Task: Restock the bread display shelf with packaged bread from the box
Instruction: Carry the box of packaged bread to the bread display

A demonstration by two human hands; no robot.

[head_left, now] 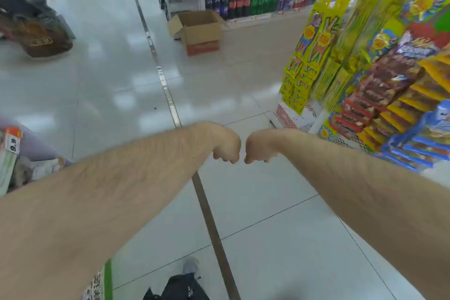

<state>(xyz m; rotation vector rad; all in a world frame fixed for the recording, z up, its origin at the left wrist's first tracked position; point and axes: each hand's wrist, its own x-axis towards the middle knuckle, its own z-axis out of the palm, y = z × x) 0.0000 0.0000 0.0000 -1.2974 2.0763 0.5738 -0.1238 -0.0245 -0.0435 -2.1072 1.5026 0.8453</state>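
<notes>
My left hand (pixel 225 146) and my right hand (pixel 259 147) are both clenched into fists, held out in front of me with the knuckles almost touching over the tiled floor. Neither fist holds anything. An open cardboard box (pixel 198 29) stands on the floor far ahead, near the end of a drinks aisle, well beyond my hands. Its flaps are up and its contents are hidden. No packaged bread shows clearly in view.
A candy and snack rack (pixel 379 75) rises on the right. Shelves of bottled drinks (pixel 250 0) line the back. A dark display (pixel 31 22) sits at the far left, a price-tagged stand (pixel 14 153) at the near left. My shoe (pixel 191 266) shows below.
</notes>
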